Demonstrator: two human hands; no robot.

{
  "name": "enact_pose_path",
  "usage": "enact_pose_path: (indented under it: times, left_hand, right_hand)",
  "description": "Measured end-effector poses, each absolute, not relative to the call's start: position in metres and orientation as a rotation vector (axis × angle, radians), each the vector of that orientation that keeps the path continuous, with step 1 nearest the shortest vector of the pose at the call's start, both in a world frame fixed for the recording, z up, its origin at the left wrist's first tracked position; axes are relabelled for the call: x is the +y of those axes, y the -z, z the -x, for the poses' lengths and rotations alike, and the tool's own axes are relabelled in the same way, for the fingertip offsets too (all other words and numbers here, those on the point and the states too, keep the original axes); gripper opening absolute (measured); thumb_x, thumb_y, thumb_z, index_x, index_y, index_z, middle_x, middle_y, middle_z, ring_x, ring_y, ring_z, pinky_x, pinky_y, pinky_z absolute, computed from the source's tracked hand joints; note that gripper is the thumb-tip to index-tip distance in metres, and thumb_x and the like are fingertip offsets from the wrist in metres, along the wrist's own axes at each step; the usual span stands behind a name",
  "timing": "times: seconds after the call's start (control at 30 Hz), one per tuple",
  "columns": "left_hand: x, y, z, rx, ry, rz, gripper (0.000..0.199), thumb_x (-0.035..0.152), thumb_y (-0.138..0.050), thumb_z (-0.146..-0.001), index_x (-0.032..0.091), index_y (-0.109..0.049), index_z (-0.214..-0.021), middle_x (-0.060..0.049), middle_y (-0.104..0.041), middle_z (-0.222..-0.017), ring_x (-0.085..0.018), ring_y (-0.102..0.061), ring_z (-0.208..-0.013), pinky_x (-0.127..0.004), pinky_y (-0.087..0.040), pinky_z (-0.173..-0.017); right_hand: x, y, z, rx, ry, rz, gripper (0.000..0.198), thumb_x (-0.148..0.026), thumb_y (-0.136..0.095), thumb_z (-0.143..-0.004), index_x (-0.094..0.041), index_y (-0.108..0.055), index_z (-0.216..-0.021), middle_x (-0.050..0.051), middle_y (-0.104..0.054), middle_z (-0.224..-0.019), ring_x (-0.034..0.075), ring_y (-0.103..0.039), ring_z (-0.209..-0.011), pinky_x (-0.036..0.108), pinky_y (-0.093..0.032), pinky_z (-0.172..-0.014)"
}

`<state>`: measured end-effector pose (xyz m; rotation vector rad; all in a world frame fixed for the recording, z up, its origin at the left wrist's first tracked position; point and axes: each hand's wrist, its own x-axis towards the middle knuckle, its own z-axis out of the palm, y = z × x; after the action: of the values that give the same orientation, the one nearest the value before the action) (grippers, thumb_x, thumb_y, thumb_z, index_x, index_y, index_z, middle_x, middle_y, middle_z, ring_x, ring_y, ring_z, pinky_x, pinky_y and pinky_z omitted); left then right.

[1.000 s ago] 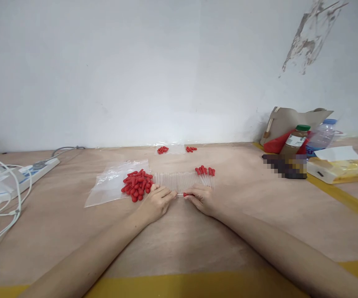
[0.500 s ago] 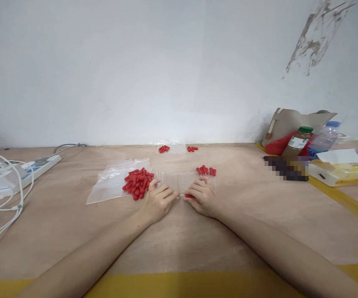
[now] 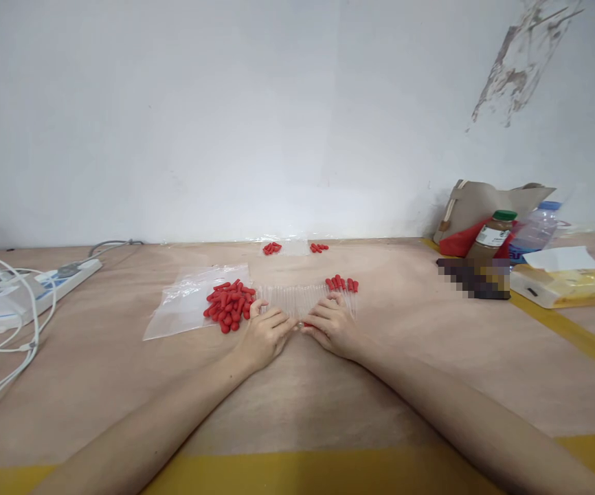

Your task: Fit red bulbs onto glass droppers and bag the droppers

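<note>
My left hand (image 3: 267, 334) is closed, thumb and fingers pinching a clear tube that is mostly hidden. Facing it, my right hand (image 3: 334, 327) is closed on a red rubber bulb (image 3: 308, 325), which meets the tube's end between the fingertips. Behind both hands lies a row of clear dropper tubes (image 3: 292, 297), side by side. At the row's right end, several tubes carry red bulbs (image 3: 339, 282). Just left of my left hand, a pile of loose red bulbs (image 3: 229, 302) rests partly on a clear plastic bag (image 3: 184, 302).
Near the wall sit two small groups of red bulbs (image 3: 272, 248) on clear plastic. A power strip (image 3: 65, 285) with white cables (image 3: 34, 323) is at left. At right are a green-capped bottle (image 3: 493, 237), a clear bottle (image 3: 537, 230), a bag (image 3: 475, 199) and a yellow-white packet (image 3: 565, 278).
My right hand has shifted slightly left with the red bulb, closing the gap to my left hand. The left hand stays nearly in place.
</note>
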<state>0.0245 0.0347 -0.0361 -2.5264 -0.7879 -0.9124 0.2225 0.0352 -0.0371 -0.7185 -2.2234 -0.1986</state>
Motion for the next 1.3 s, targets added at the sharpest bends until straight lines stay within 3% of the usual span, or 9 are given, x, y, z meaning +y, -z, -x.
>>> enact_pose_path:
  times: [0.1, 0.23, 0.33, 0.5, 0.6, 0.7, 0.83, 1.1, 1.3]
  left_hand:
    - [0.033, 0.033, -0.026, -0.851, 0.978, 2.533, 0.016, 0.022, -0.045, -0.087, 0.019, -0.060, -0.092, 0.000, -0.064, -0.072, -0.014, -0.055, -0.068, -0.039, -0.024, -0.087]
    - [0.027, 0.026, -0.023, -0.821, 0.939, 2.659, 0.030, 0.031, -0.041, -0.087, 0.017, -0.054, -0.110, -0.005, -0.064, -0.082, -0.018, -0.055, -0.079, -0.041, -0.024, -0.091]
    - [0.025, 0.022, -0.018, -0.801, 0.923, 2.740, 0.044, 0.037, -0.036, -0.086, 0.015, -0.042, -0.124, -0.009, -0.062, -0.095, -0.022, -0.052, -0.091, -0.043, -0.024, -0.091]
    - [0.029, 0.021, -0.017, -1.012, 0.901, 2.708, 0.026, 0.030, -0.041, -0.086, 0.019, -0.057, -0.103, -0.005, -0.063, -0.093, -0.019, -0.051, -0.087, -0.040, -0.027, -0.088]
    - [0.029, 0.022, -0.020, -1.070, 0.841, 2.721, 0.022, 0.029, -0.042, -0.087, 0.020, -0.060, -0.094, -0.003, -0.063, -0.089, -0.018, -0.051, -0.085, -0.039, -0.027, -0.086]
    - [0.029, 0.022, -0.022, -1.078, 0.807, 2.739, 0.021, 0.029, -0.043, -0.087, 0.021, -0.061, -0.091, -0.003, -0.063, -0.087, -0.018, -0.050, -0.084, -0.040, -0.027, -0.086]
    - [0.029, 0.022, -0.021, -1.081, 0.802, 2.731, 0.020, 0.028, -0.043, -0.086, 0.021, -0.061, -0.090, -0.002, -0.063, -0.087, -0.017, -0.050, -0.084, -0.039, -0.027, -0.086]
    - [0.029, 0.022, -0.021, -1.082, 0.802, 2.712, 0.020, 0.028, -0.043, -0.086, 0.021, -0.062, -0.089, -0.002, -0.063, -0.085, -0.017, -0.051, -0.084, -0.039, -0.027, -0.086]
    - [0.028, 0.022, -0.021, -1.070, 0.811, 2.704, 0.020, 0.029, -0.043, -0.086, 0.021, -0.062, -0.089, -0.003, -0.063, -0.085, -0.017, -0.051, -0.083, -0.039, -0.028, -0.085]
  right_hand:
    - [0.037, 0.036, -0.221, -2.055, -0.218, 0.756, 0.014, -0.032, -0.056, -0.078, -0.020, -0.061, -0.084, 0.003, -0.061, -0.074, 0.014, -0.053, -0.072, 0.032, -0.040, -0.073]
    - [0.041, 0.029, -0.213, -1.622, -0.832, 0.795, 0.033, -0.038, -0.066, -0.066, -0.020, -0.049, -0.088, 0.001, -0.059, -0.075, 0.012, -0.057, -0.067, 0.027, -0.046, -0.062]
    - [0.053, 0.010, -0.225, -1.382, -0.994, 0.785, 0.040, -0.042, -0.068, -0.061, -0.022, -0.045, -0.086, -0.004, -0.055, -0.065, 0.010, -0.055, -0.059, 0.026, -0.047, -0.060]
    - [0.089, -0.011, -0.295, -1.328, -0.709, 1.097, 0.037, -0.049, -0.058, -0.068, -0.018, -0.056, -0.087, 0.000, -0.057, -0.066, 0.011, -0.055, -0.062, 0.023, -0.044, -0.058]
    - [0.108, 0.005, -0.332, -1.416, -0.440, 1.650, 0.037, -0.047, -0.049, -0.074, -0.015, -0.062, -0.088, 0.004, -0.062, -0.066, 0.014, -0.056, -0.061, 0.024, -0.042, -0.056]
    - [0.118, 0.030, -0.342, -1.448, -0.381, 1.802, 0.034, -0.042, -0.054, -0.071, -0.014, -0.066, -0.084, 0.008, -0.065, -0.069, 0.018, -0.059, -0.065, 0.027, -0.042, -0.059]
    - [0.123, 0.046, -0.332, -1.530, -0.348, 1.849, 0.032, -0.045, -0.056, -0.069, -0.018, -0.069, -0.081, 0.009, -0.067, -0.076, 0.022, -0.061, -0.073, 0.029, -0.042, -0.064]
    - [0.125, 0.051, -0.336, -1.631, -0.287, 1.821, 0.035, -0.044, -0.047, -0.077, -0.023, -0.066, -0.096, 0.008, -0.066, -0.096, 0.023, -0.058, -0.091, 0.031, -0.042, -0.075]
    - [0.131, 0.059, -0.344, -1.650, -0.283, 1.742, 0.032, -0.035, -0.049, -0.077, -0.016, -0.062, -0.100, 0.008, -0.066, -0.085, 0.016, -0.060, -0.071, 0.027, -0.045, -0.067]
